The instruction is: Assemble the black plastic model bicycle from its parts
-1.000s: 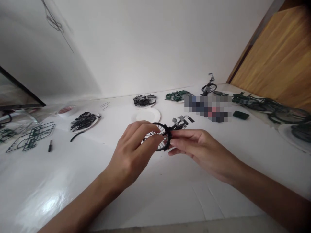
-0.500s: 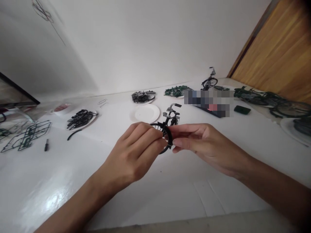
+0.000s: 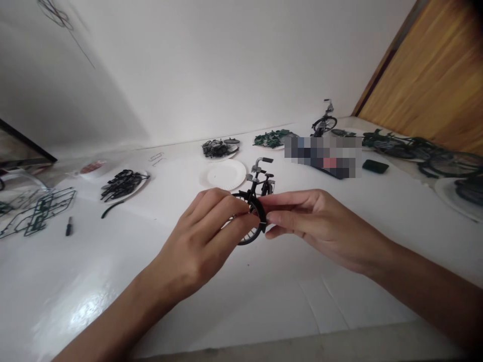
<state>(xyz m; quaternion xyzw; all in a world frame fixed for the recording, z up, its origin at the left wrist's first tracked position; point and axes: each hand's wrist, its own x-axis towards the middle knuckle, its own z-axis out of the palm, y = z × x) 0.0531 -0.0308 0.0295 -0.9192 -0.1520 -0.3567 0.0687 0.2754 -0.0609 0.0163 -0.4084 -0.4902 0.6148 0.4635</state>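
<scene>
A small black model bicycle [image 3: 255, 186] with grey handlebars is held at the middle of the view, its front wheel toward me. My left hand [image 3: 206, 236] is closed at the wheel's left side, fingertips pinching near the spokes and fender; a thin light piece shows by the fingertips. From the right, my right hand [image 3: 317, 221] pinches the black fender and wheel edge between thumb and fingers. The fingers hide part of the wheel and the frame behind it.
Plates of black parts [image 3: 124, 185] and green parts [image 3: 273, 139] stand around a white plate [image 3: 226, 174]. Another model bicycle [image 3: 324, 120] stands at the back right. A screwdriver [image 3: 69, 226], a curved black strip [image 3: 112, 208] and green sprues [image 3: 41, 211] lie left.
The left hand has shifted slightly left and down, and more of the front wheel's lower spokes shows. The right hand keeps its hold; the whole view has moved a little.
</scene>
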